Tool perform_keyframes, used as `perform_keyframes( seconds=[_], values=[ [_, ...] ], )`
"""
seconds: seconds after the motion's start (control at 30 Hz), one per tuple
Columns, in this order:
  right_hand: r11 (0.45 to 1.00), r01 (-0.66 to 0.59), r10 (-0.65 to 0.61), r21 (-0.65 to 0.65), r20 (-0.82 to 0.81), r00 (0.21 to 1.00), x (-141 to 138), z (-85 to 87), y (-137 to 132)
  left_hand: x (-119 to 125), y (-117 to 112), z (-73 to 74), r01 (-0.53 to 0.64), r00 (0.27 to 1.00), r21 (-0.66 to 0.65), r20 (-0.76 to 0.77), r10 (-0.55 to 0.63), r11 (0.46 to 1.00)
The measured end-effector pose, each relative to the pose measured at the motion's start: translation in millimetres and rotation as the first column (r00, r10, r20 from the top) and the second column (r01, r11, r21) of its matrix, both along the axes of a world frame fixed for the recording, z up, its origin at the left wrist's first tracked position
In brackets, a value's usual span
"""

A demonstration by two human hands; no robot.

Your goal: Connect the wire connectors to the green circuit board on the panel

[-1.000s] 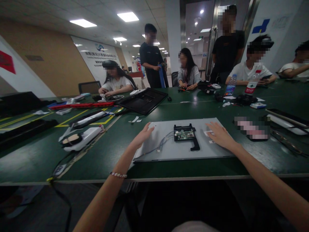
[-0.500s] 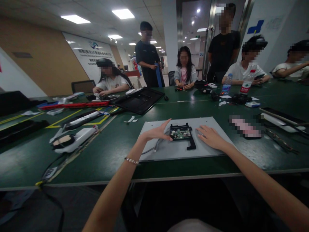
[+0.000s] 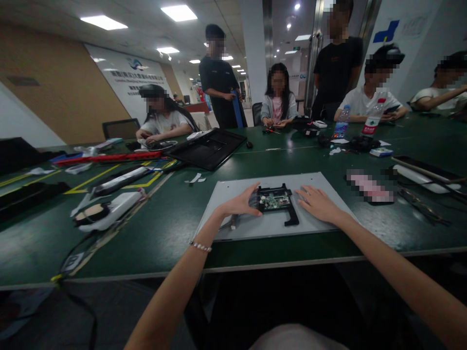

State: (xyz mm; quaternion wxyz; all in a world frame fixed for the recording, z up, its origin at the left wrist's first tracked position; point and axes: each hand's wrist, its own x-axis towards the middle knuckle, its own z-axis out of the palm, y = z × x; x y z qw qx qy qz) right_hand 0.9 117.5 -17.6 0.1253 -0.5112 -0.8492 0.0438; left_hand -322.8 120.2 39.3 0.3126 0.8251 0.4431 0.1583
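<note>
A grey metal panel [image 3: 317,182] lies flat on the green table in front of me. On it sits a black bracket holding a small green circuit board [image 3: 274,200], with thin wires running off to the left. My left hand [image 3: 241,204] rests on the panel with its fingers touching the bracket's left edge, near the wires. My right hand [image 3: 317,203] lies flat and open on the panel just right of the bracket. Neither hand holds anything.
A black monitor frame [image 3: 207,148] lies beyond the panel. White and black parts [image 3: 105,209] and cables are at the left. Bottles [image 3: 372,124], small tools and a flat screen [image 3: 423,170] are at the right. Several people sit or stand along the far side.
My left hand moved right from the panel's left edge to the bracket. My right hand slid left toward the bracket. The view dipped slightly.
</note>
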Motion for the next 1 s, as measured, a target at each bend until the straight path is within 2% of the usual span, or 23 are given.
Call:
perform_keyframes(
  seconds=[0.1, 0.3, 0.7, 0.77, 0.83, 0.87, 0.93, 1.0],
  values=[
    [1.000, 0.002, -0.002, 0.011, 0.014, 1.000, 1.1, -2.7, 2.1, 3.1, -2.8, -0.3, 0.017, 1.000, 0.056, -0.025, -0.015, 0.998],
    [1.000, -0.012, 0.012, 0.015, 0.015, 1.000, 3.6, -5.4, 4.6, 6.6, -8.3, 2.2, -0.007, 0.999, 0.066, -0.045, 0.010, 0.998],
    [0.999, -0.050, 0.050, -0.002, -0.001, 0.999, 14.8, 0.9, -2.9, 11.2, -14.9, -1.7, 0.018, 0.998, 0.112, -0.058, -0.011, 0.994],
    [0.999, -0.053, 0.053, 0.001, -0.005, 0.999, 16.0, 1.1, -2.7, 5.2, -12.5, 0.8, 0.058, 0.995, 0.102, -0.092, -0.048, 0.993],
    [0.998, -0.064, 0.064, 0.005, -0.017, 0.998, 17.0, 0.4, -1.7, -12.0, -4.4, 5.7, 0.079, 0.989, 0.111, -0.134, -0.064, 0.991],
    [0.998, -0.070, 0.070, 0.006, -0.022, 0.997, 17.7, -0.4, -1.0, -25.2, 2.3, 8.3, 0.059, 0.988, 0.139, -0.150, -0.038, 0.989],
    [0.997, -0.076, 0.076, -0.001, -0.020, 0.997, 19.3, -2.6, 0.3, -58.5, 19.8, 11.6, -0.089, 0.974, 0.260, -0.178, 0.138, 0.961],
    [0.997, -0.070, 0.070, -0.017, -0.004, 0.998, 21.3, -5.2, 1.6, -95.6, 40.1, 10.7, -0.304, 0.890, 0.407, -0.201, 0.410, 0.861]
  ],
)
